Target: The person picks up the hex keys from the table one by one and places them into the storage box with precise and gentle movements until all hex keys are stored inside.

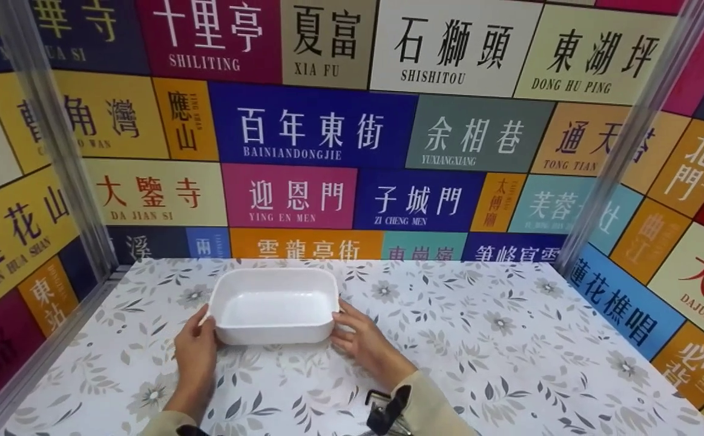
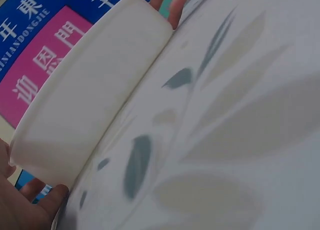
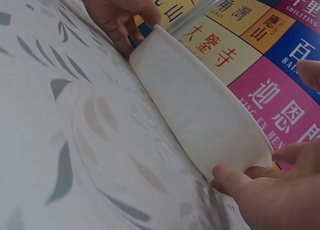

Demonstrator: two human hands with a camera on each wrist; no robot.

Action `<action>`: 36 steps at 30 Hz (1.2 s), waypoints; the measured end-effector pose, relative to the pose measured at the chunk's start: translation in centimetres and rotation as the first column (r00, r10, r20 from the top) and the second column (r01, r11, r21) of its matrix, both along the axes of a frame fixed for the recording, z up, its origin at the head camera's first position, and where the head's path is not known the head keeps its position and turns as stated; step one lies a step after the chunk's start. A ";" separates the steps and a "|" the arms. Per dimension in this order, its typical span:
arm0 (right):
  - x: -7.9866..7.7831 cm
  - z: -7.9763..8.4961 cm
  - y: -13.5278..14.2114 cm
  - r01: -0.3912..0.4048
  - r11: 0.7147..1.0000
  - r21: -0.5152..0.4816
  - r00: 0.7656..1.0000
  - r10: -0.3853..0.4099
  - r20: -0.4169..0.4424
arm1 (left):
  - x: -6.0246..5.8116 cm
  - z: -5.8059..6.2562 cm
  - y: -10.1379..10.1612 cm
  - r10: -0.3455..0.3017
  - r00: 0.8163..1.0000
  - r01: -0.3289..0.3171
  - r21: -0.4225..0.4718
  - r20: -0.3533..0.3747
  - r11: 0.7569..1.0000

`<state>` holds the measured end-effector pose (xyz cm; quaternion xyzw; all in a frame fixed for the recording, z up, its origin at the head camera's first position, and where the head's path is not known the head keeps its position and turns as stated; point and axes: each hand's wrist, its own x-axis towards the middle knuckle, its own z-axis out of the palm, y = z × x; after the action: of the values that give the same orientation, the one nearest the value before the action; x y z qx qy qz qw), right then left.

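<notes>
A white rectangular plastic basin [image 1: 273, 335] with rounded corners sits on the patterned tabletop, its hollow facing up and nothing inside. My left hand [image 1: 196, 346] grips its left end, thumb near the rim. At the opposite end, my right hand [image 1: 361, 339] holds the right side with fingers at the rim and wall. The left wrist view shows the basin's plain outer wall [image 2: 95, 85] between both hands. In the right wrist view, the fingers of the right hand [image 3: 280, 185] touch the near end of the basin [image 3: 195, 100]. Parts of the left fingers are hidden.
A floral white cloth or sheet covers the table [image 1: 485, 363]. Behind it stands a wall of coloured sign panels [image 1: 312, 124]. Metal posts [image 1: 64, 157] rise at the table's back corners. A black strap with a buckle [image 1: 388, 412] is on my right wrist.
</notes>
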<state>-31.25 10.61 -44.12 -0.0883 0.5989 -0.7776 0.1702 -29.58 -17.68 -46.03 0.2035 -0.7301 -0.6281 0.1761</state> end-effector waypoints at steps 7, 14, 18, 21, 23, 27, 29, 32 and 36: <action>0.1 -0.3 3.3 0.020 0.999 0.032 1.000 -0.020 0.004 | -0.1 -0.5 2.8 -0.049 0.999 0.048 -0.005 -0.025 0.999; -0.2 -1.3 6.3 0.001 0.999 0.033 0.999 0.000 -0.033 | -0.4 -1.1 5.0 -0.088 0.996 0.088 -0.004 -0.004 0.996; -0.6 -1.8 8.7 0.021 0.998 0.052 0.998 -0.017 -0.063 | -0.9 -1.0 6.8 -0.138 0.990 0.138 0.021 -0.006 0.990; -0.9 -2.0 10.6 0.052 0.995 0.082 0.995 -0.045 -0.090 | -1.3 -0.8 8.3 -0.179 0.984 0.179 0.016 0.002 0.984; -1.1 -2.2 11.4 0.065 0.994 0.088 0.993 -0.056 -0.104 | -1.5 -0.8 9.0 -0.178 0.984 0.178 0.006 -0.007 0.984; -1.2 -2.8 12.2 0.082 0.993 0.088 0.987 -0.069 -0.143 | -2.0 -0.9 9.7 -0.165 0.986 0.165 0.018 -0.022 0.986; -1.3 -3.0 12.3 0.085 0.994 0.066 0.985 -0.074 -0.156 | -2.1 -1.0 9.7 -0.179 0.984 0.180 0.038 -0.018 0.983; -1.5 -3.2 12.6 0.086 0.996 0.041 0.982 -0.077 -0.174 | -2.3 -1.0 10.0 -0.214 0.977 0.214 0.062 -0.007 0.975; -1.4 -3.3 13.1 0.100 0.995 0.030 0.975 -0.092 -0.203 | -2.6 -1.0 10.5 -0.249 0.969 0.249 0.073 -0.012 0.966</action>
<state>-32.70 23.68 -47.43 -0.1341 0.6319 -0.7599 0.0727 -32.14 -7.19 -47.00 0.1159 -0.7261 -0.6719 0.0891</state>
